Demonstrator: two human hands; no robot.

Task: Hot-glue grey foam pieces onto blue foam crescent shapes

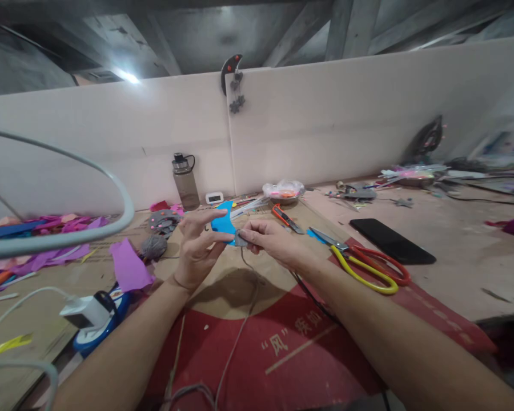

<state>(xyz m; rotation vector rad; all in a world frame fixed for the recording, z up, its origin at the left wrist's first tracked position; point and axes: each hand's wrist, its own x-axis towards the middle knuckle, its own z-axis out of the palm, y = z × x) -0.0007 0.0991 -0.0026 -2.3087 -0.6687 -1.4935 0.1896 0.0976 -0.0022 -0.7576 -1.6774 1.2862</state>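
Observation:
My left hand [199, 248] holds a bright blue sheet piece [223, 224] with a curved cut edge; its fingers are partly spread and its thumb tip meets a small grey piece [240, 240]. That grey piece is pinched between thumb and fingers of my right hand [270, 241]. From it a grey yarn strand [247, 308] hangs down and runs over the red printed board toward me. How the blue and grey pieces are joined, if at all, I cannot tell. A ball of grey yarn [154, 246] lies left of my left hand.
Scissors [364, 265] with red and yellow handles, an orange utility knife [286, 218] and a black phone [392, 241] lie to the right. Purple scraps [131, 265], a charger on a power strip [85, 314] and a pale curved tube [124, 200] are left. A bottle [185, 182] stands behind.

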